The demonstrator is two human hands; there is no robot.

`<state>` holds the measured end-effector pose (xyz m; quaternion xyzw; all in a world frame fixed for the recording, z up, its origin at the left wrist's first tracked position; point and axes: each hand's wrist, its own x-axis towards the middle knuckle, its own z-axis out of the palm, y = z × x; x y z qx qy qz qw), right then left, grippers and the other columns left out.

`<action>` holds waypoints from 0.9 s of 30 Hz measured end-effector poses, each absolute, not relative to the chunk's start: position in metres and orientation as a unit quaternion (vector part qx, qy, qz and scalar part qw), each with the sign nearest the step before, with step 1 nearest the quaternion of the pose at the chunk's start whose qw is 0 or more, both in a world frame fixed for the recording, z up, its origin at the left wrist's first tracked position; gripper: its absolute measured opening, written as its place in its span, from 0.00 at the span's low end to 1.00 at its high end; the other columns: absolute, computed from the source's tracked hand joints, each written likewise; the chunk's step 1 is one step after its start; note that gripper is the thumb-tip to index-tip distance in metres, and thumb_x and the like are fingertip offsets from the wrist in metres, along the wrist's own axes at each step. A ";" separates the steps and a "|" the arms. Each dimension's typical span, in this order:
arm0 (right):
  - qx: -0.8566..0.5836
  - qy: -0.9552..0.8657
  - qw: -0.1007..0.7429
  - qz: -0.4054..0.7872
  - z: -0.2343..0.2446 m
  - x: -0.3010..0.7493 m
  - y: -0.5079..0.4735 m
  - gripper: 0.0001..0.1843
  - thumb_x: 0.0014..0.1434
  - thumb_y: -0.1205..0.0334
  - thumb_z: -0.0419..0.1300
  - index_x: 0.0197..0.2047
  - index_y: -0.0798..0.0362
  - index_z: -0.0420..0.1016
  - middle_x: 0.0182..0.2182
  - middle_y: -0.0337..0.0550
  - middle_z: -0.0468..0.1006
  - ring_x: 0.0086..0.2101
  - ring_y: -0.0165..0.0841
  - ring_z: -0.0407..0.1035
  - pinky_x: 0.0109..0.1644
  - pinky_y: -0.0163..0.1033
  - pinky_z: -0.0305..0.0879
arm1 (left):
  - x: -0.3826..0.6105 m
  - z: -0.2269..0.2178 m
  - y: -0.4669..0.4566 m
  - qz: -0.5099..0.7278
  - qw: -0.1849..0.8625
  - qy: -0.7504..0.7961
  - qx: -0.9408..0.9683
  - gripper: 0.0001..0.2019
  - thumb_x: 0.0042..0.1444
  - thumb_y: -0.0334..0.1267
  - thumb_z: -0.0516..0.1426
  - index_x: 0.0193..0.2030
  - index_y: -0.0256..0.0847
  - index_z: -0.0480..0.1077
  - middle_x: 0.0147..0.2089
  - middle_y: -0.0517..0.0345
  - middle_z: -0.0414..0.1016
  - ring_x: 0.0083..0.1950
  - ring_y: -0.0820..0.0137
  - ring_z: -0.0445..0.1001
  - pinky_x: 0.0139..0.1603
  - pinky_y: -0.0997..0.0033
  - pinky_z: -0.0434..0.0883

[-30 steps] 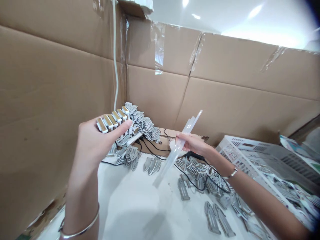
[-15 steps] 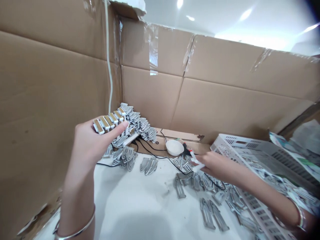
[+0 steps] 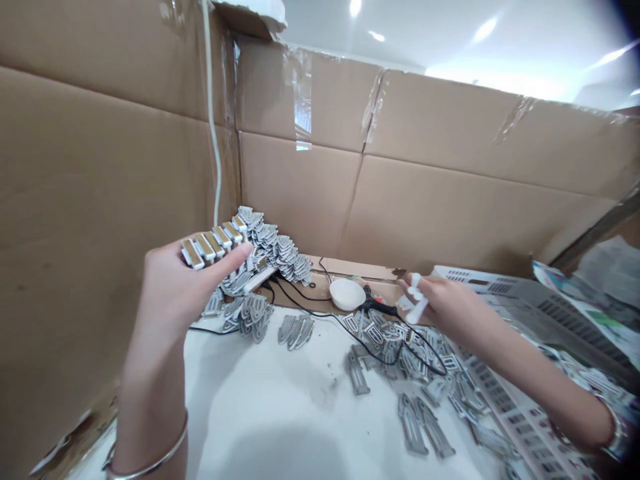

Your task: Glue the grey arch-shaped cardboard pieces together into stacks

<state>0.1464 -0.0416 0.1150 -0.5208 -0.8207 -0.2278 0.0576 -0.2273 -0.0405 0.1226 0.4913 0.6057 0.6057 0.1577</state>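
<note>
Okay, so where you're at: your left hand (image 3: pixel 173 283), off to the left of the white bowl (image 3: pixel 347 294), is clamped around a fanned row of grey clips (image 3: pixel 203 250), thumb pressed across it. Your right hand (image 3: pixel 445 303), just right of the bowl, has its fingers pinched together on some small white plastic pieces (image 3: pixel 414 300) (hard to make out their exact shape from here). A heap of stacked clips (image 3: pixel 275 243) sits left of the bowl, and a plastic crate (image 3: pixel 520 293) sits to its right. Step in hand looks like matching the white bits to that row, so I'd say the next move calls for bringing your right hand across to it.
</note>
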 end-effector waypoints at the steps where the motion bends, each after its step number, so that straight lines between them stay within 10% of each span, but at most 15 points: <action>1: -0.520 -0.816 0.059 -0.243 0.113 0.147 -0.038 0.11 0.59 0.70 0.53 0.43 0.51 0.71 0.31 0.46 0.80 0.29 0.38 0.75 0.29 0.38 0.60 | -0.227 0.123 -0.041 0.601 0.157 0.609 0.493 0.16 0.42 0.51 0.68 0.36 0.47 0.80 0.33 0.62 0.82 0.38 0.64 0.80 0.30 0.71 0.71; 7: -0.489 -0.814 0.215 -0.227 0.084 0.157 0.003 0.15 0.69 0.58 0.47 0.33 0.51 0.67 0.28 0.46 0.77 0.32 0.37 0.72 0.33 0.38 0.61 | -0.229 0.121 -0.041 0.598 0.153 0.606 0.501 0.15 0.43 0.51 0.68 0.36 0.48 0.80 0.34 0.62 0.82 0.39 0.64 0.80 0.31 0.71 0.71; 15: -0.446 -0.486 0.686 0.308 0.066 0.124 0.057 0.21 0.59 0.40 0.59 0.31 0.50 0.68 0.22 0.34 0.71 0.21 0.25 0.65 0.25 0.31 0.64 | -0.230 0.121 -0.037 0.605 0.165 0.607 0.487 0.21 0.39 0.53 0.70 0.38 0.42 0.81 0.33 0.57 0.81 0.36 0.64 0.78 0.29 0.70 0.69; 21: -0.387 -0.424 0.549 0.608 0.078 0.096 0.039 0.16 0.55 0.49 0.67 0.29 0.52 0.70 0.16 0.32 0.68 0.16 0.21 0.59 0.18 0.25 0.59 | -0.229 0.121 -0.041 0.594 0.156 0.614 0.496 0.17 0.44 0.53 0.67 0.38 0.47 0.79 0.37 0.61 0.82 0.45 0.61 0.80 0.34 0.70 0.72; 27: -0.454 -0.718 0.187 0.493 0.110 0.124 -0.004 0.23 0.62 0.41 0.55 0.31 0.53 0.74 0.19 0.37 0.71 0.16 0.25 0.59 0.18 0.32 0.55 | -0.228 0.122 -0.042 0.583 0.146 0.628 0.495 0.15 0.45 0.55 0.67 0.36 0.50 0.78 0.37 0.64 0.83 0.47 0.60 0.81 0.34 0.71 0.74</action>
